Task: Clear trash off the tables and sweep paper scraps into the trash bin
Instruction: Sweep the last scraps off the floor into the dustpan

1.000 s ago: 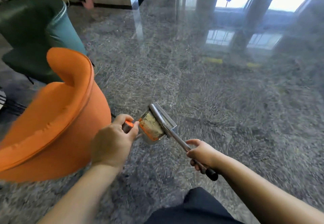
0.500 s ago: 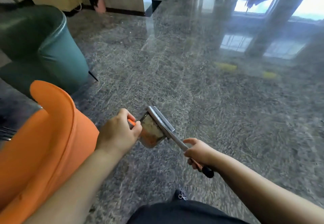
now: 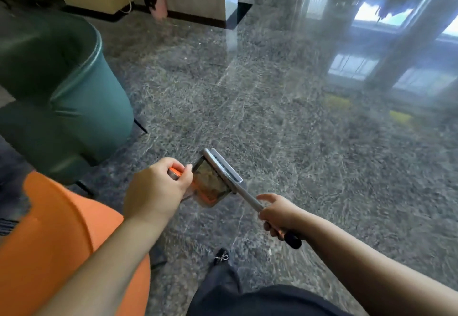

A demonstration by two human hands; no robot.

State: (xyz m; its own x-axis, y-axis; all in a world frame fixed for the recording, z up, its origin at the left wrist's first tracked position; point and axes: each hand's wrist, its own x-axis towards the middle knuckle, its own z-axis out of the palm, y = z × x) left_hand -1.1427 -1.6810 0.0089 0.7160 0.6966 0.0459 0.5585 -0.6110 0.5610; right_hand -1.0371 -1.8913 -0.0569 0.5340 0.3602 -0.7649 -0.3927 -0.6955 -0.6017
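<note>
I see my left hand [image 3: 158, 189] curled round an orange handle [image 3: 175, 172], thumb pinching it. My right hand [image 3: 278, 214] wraps the grey pole [image 3: 247, 198], index finger lying straight. The dustpan [image 3: 210, 182] hangs between both hands above the floor [image 3: 297, 142]. An orange chair [image 3: 62, 229] and a green chair [image 3: 74, 92] stand left.

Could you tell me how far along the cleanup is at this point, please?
Collecting looks done: the clear dustpan already holds scraps. In hand: the left hand grips its orange handle and the right hand holds the grey brush, carried above the floor. Left: emptying it, likely into the pink bin by the far wall.
</note>
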